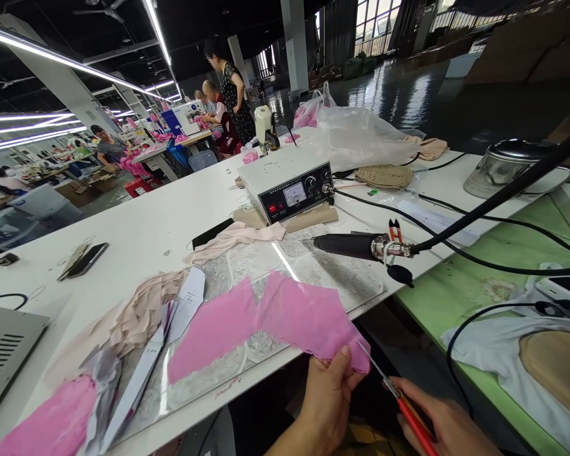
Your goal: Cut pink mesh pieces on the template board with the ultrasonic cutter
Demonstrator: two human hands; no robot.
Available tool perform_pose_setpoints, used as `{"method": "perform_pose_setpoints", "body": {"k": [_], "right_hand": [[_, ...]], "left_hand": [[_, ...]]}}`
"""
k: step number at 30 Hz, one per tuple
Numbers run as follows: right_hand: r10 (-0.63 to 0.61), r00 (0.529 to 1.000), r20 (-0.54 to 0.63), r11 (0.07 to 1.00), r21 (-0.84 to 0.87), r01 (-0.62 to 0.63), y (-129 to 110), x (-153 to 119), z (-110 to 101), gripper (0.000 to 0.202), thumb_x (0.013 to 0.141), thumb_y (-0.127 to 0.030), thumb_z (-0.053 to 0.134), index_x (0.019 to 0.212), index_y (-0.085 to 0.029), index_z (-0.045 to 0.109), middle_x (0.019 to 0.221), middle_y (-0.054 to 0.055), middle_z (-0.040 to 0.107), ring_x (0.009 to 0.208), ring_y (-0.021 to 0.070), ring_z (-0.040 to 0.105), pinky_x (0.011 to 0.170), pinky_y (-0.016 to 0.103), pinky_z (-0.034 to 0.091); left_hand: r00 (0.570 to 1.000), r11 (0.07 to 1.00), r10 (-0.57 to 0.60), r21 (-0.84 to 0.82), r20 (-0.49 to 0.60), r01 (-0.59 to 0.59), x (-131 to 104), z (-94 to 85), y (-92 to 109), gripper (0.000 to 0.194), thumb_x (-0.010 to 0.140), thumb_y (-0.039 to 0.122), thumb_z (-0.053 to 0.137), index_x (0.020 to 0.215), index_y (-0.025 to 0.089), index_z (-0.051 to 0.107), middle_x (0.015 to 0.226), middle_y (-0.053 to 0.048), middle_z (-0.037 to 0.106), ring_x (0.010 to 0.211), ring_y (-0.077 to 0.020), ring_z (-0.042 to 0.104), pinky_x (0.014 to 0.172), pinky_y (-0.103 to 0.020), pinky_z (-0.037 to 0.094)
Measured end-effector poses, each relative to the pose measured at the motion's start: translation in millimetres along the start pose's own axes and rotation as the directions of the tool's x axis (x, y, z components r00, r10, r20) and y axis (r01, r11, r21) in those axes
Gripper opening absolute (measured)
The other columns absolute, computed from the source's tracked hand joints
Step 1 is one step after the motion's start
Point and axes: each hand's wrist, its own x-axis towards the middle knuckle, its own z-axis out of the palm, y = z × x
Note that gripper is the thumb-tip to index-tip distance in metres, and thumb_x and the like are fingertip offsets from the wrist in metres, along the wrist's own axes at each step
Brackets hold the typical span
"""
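**Inspector:** Head view, workstation check. Left hand [325, 396] sits at 6 o'clock in the frame, its fingers [342, 362] pinched closed on the near corner of the pink lace piece [266, 323].

**Clerk:** And where does the piece lie?

**Inspector:** Spread across the patterned cutting mat [332, 275] at the near edge of the white tabletop [137, 221], with its right corner lifted off the edge into the left hand.

**Clerk:** Right hand?

**Inspector:** Right hand [449, 424] at 5 o'clock, fingers closed round the red-handled snips [399, 399]. The metal tip touches the lace corner just beside the left thumb; whether the blades are parted, I cannot tell.

**Clerk:** Surroundings?

**Inspector:** Black handheld tool [356, 246] on its cable at 2 o'clock from the lace, resting on the mat. Small red cutters [396, 229] just behind it. White control box [289, 183] with a dial and meter at 12 o'clock. Stack of beige lace pieces [133, 316] at 9 o'clock, white paper templates [171, 329] between stack and pink piece. More pink fabric [52, 424] at 8 o'clock. Phone [83, 259] at 10 o'clock, well apart. Clear plastic bag [361, 136] behind the box. Other people [232, 88] at far benches, standing and seated
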Motion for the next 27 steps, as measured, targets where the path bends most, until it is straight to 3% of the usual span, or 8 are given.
{"method": "perform_pose_setpoints", "body": {"k": [5, 13, 19, 24, 27], "right_hand": [[0.039, 0.999, 0.027, 0.998, 0.044, -0.040, 0.2, 0.8, 4.4, 0.039, 0.080, -0.035, 0.047, 0.115, -0.022, 0.061, 0.057, -0.002, 0.064, 0.043, 0.0163, 0.056, 0.042, 0.023, 0.039], [0.044, 0.996, 0.075, 0.993, 0.104, -0.052, 10.7, 3.7, 6.5, 0.041, 0.084, -0.036, 0.045, 0.117, -0.016, 0.059, 0.068, 0.001, 0.063, 0.061, 0.0179, 0.059, 0.056, 0.024, 0.044], [0.010, 0.999, 0.043, 0.995, 0.099, -0.014, 18.2, 4.4, 7.5, 0.044, 0.086, -0.034, 0.045, 0.123, -0.014, 0.058, 0.073, 0.004, 0.067, 0.089, 0.0233, 0.068, 0.078, 0.023, 0.051], [-0.014, 1.000, 0.020, 0.999, 0.045, 0.013, 16.2, 4.8, 5.4, 0.047, 0.082, -0.029, 0.048, 0.125, -0.017, 0.058, 0.082, 0.006, 0.071, 0.089, 0.0234, 0.069, 0.074, 0.023, 0.052], [-0.026, 1.000, 0.014, 0.998, 0.049, 0.025, 14.5, 5.1, 5.1, 0.043, 0.080, -0.027, 0.048, 0.121, -0.021, 0.061, 0.077, 0.004, 0.071, 0.084, 0.0238, 0.070, 0.071, 0.024, 0.053]], "left_hand": [[1.000, 1.000, -0.002, 0.009, 0.015, 0.002, -1.0, 1.6, 1.7, 0.041, 0.054, 0.037, 0.090, 0.083, 0.013, 0.074, 0.084, -0.007, 0.074, 0.079, -0.0184, 0.066, 0.079, -0.030, 0.053], [1.000, 0.999, -0.004, -0.044, 0.011, 0.004, -0.6, 0.8, 2.8, 0.036, 0.055, 0.032, 0.090, 0.078, 0.011, 0.072, 0.078, -0.007, 0.072, 0.075, -0.0177, 0.066, 0.078, -0.031, 0.053], [0.999, 0.987, -0.014, -0.163, -0.032, 0.008, 3.7, 2.0, 2.3, 0.035, 0.056, 0.027, 0.089, 0.081, 0.011, 0.070, 0.081, -0.008, 0.073, 0.077, -0.0187, 0.068, 0.080, -0.032, 0.054], [0.997, 0.984, -0.024, -0.180, -0.076, 0.009, 3.5, 3.1, 2.2, 0.035, 0.058, 0.024, 0.089, 0.084, 0.010, 0.069, 0.086, -0.010, 0.074, 0.077, -0.0191, 0.069, 0.073, -0.029, 0.057], [0.998, 0.987, -0.033, -0.158, -0.061, 0.023, 2.7, 2.9, 2.5, 0.035, 0.060, 0.025, 0.088, 0.085, 0.009, 0.069, 0.084, -0.010, 0.074, 0.074, -0.0184, 0.069, 0.069, -0.027, 0.056]]}}
